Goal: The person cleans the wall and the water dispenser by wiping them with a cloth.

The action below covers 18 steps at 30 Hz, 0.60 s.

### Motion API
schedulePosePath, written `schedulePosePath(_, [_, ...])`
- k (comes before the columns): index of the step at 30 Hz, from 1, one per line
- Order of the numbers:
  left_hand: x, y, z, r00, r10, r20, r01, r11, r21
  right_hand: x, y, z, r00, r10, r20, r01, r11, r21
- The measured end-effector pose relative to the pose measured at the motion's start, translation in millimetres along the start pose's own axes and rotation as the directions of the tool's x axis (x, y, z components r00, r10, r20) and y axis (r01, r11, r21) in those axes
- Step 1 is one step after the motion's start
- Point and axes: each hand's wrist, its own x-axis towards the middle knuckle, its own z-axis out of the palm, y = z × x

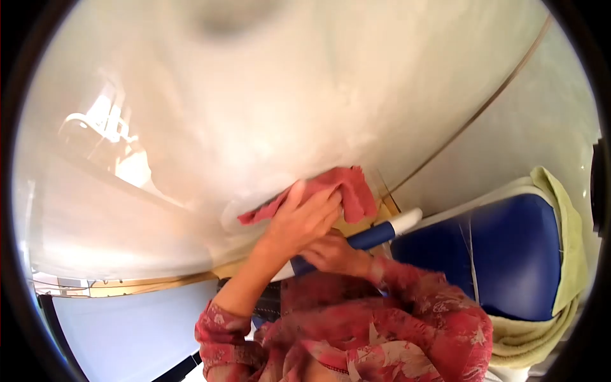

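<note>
My left hand (302, 219) presses a folded red cloth (359, 194) against a glossy, pale, curved panel (254, 114). Its fingers lie over the cloth, which spreads out on both sides of them. Just below, my right hand (337, 253) is curled over a blue-and-white cylinder (372, 236) with a white right end. This cylinder slants up to the right, close to the lower edge of the panel. Fingers hide its middle, and I cannot make out exactly what it is.
A dark curved seam (484, 105) crosses the panel on the right. At lower right is a blue padded surface (477, 254), with a yellow-green towel (569, 254) draped along its side. A pale blue flat surface (127, 328) lies at lower left. Bright reflections show on the panel's left.
</note>
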Motion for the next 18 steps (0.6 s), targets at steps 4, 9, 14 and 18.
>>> schedulePosePath(4, [8.3,-5.5,-24.3,0.994,-0.086,-0.070,0.080,0.994,-0.077,22.4,-15.8,-28.1,0.693,0.296,-0.657,-0.230,0.955,0.188])
schedulePosePath(9, [5.9,4.7,-66.7,0.974,-0.188,0.127,0.214,0.945,-0.245,64.1,-40.4,-68.9,0.747,0.078,-0.661,-0.152,0.987,-0.055])
schedulePosePath(14, [-88.1,19.5,-117.8,0.935,-0.335,0.115,0.339,0.941,-0.020,96.4,-40.1,-57.8,0.767,-0.007,-0.642,-0.171,0.962,-0.215])
schedulePosePath(18, [-248.7,39.0,-148.9,0.671,-0.736,0.082,0.739,0.674,0.004,151.3,-73.1,-124.9,0.591,-0.331,-0.736,-0.143,0.855,-0.499])
